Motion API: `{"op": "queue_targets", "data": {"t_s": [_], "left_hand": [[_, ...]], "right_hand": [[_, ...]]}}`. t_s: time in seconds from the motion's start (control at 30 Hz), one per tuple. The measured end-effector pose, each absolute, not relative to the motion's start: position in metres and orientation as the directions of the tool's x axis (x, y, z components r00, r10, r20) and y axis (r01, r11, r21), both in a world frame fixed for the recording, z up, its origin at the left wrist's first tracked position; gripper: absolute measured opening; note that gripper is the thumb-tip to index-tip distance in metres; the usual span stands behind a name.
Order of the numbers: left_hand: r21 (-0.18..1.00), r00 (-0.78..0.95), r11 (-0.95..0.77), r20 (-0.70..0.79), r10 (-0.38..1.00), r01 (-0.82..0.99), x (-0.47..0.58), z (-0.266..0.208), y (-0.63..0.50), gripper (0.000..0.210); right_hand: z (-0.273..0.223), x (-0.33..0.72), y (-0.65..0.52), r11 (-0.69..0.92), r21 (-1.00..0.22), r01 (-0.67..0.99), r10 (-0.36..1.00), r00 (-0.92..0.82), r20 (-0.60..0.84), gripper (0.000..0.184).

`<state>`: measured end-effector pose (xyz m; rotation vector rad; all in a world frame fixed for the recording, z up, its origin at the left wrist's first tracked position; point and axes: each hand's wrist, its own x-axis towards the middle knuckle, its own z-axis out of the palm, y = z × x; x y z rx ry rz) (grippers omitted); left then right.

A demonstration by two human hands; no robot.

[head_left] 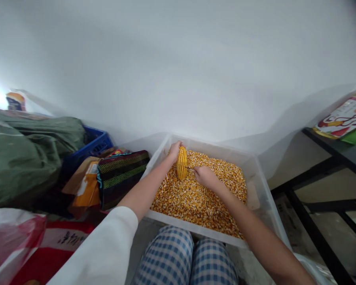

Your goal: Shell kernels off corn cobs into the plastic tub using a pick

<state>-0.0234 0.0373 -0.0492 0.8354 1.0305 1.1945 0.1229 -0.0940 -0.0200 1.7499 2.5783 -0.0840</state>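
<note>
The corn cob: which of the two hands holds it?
The left hand grips the corn cob; the right hand instead holds a thin tool.

Yellow kernels (178, 202) lie in the translucent rectangular plastic bin (262, 190); blue plastic crate (99, 143) to its left, black barred frame (313, 231) to its right.

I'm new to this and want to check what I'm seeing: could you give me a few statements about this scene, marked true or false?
1. The left hand holds a corn cob. True.
2. The right hand holds a thin tool directed at the cob. True.
3. The cob is stripped bare. False: yellow kernels cover the side in view.
4. The translucent plastic bin holds water. False: it holds loose corn kernels.
5. A blue crate stands left of the bin. True.
6. The person's trousers are plain. False: they are checked.
</note>
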Motion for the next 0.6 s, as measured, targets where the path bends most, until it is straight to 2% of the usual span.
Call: {"op": "queue_targets", "data": {"t_s": [0.6], "left_hand": [[0.957,0.080,0.157,-0.141,0.987,-0.245,-0.0192,-0.0466,0.0314,0.027]], "right_hand": [[-0.0192,0.1222,-0.0977,0.360,-0.006,0.933,0.932,-0.360,-0.050,0.034]]}}
